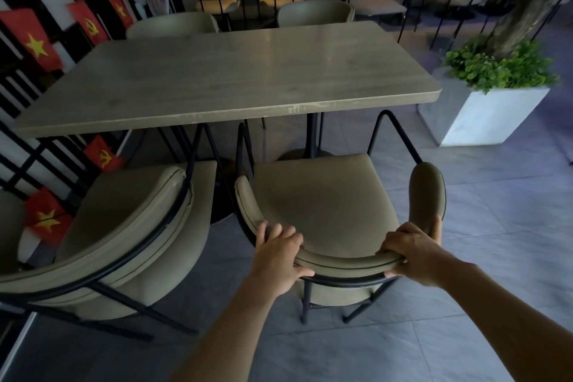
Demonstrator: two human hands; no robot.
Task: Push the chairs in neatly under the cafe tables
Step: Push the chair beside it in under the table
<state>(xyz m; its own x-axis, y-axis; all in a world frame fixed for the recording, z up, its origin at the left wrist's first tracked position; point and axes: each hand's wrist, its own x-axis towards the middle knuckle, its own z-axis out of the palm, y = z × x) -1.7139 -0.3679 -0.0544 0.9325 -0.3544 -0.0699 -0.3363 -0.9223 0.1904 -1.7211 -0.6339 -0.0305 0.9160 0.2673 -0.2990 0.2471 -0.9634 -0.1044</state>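
Note:
A grey-green padded chair [322, 198] with a black metal frame stands in front of a long grey wooden table [217, 77]. Its seat lies mostly outside the table edge, with only the front tucked under. My left hand [279, 253] grips the curved backrest on its left part. My right hand [414, 253] grips the same backrest on its right part. A second matching chair [124, 226] stands to the left, angled and also out from the table.
Two more chairs [316, 12] sit on the table's far side. A white square planter [483, 115] with green leaves stands on the right. A black railing with red flags [34, 40] runs along the left. Further tables and chairs fill the background. Grey tiled floor [480, 211] lies to my right.

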